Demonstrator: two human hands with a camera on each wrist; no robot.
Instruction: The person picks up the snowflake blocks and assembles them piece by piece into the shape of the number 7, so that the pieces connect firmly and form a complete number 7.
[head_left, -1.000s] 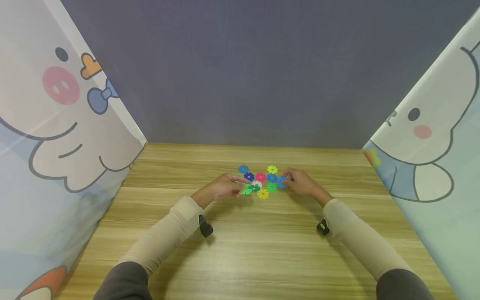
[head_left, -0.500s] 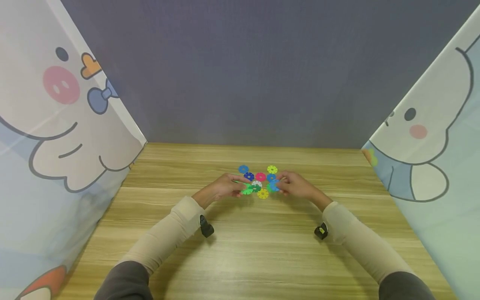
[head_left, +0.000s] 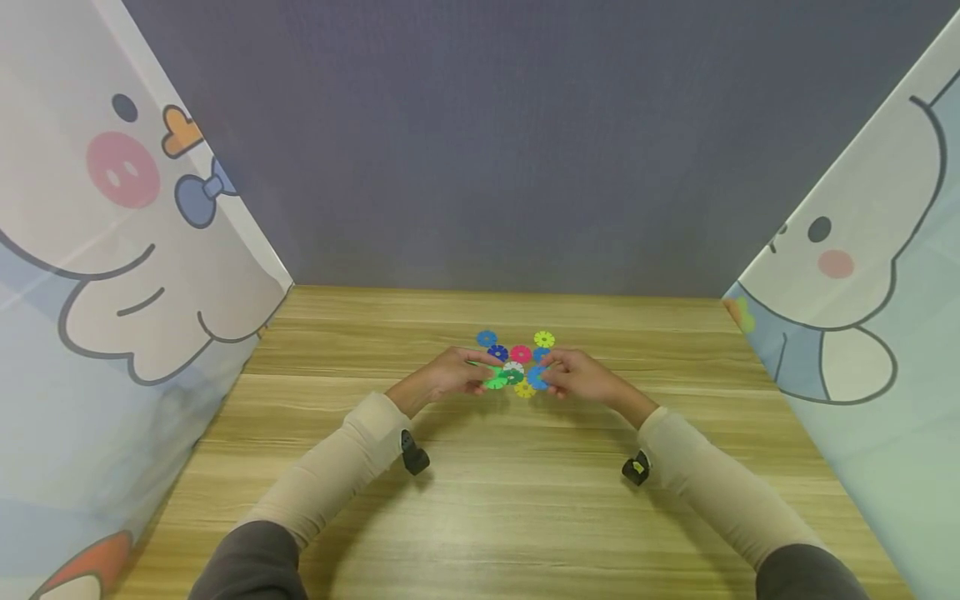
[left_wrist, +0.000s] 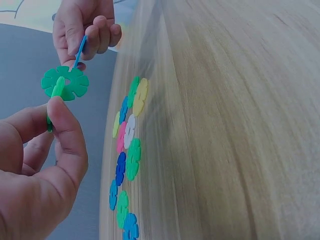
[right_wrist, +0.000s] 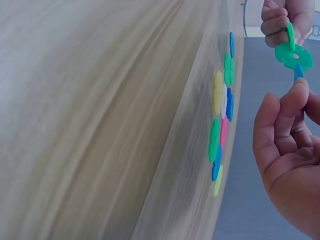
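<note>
My left hand (head_left: pixel 452 372) (left_wrist: pixel 42 175) pinches a light green notched disc (left_wrist: pixel 58 88) between thumb and finger. Joined crosswise to it is a darker green disc (left_wrist: pixel 79 85) (right_wrist: pixel 302 58), held above the table. My right hand (head_left: pixel 585 377) (right_wrist: pixel 292 135) pinches a blue disc (head_left: pixel 537 377) (right_wrist: pixel 298 72) edge-on, its rim at the darker green disc's edge. Whether the blue disc is slotted in or only touching, I cannot tell. Both hands are raised over the flat discs.
On the wooden table (head_left: pixel 480 500) lie several loose discs, among them a pink one (head_left: pixel 521 354), a white one (left_wrist: pixel 129 131), a dark blue one (left_wrist: pixel 120 169) and a yellow one (right_wrist: pixel 218 93). A grey panel (head_left: pixel 480 150) stands behind, with cartoon-printed panels at both sides.
My right hand has moved left with the blue disc, bringing it from beside the loose discs to the green pair. My left hand has stayed nearly still, holding the light green disc.
</note>
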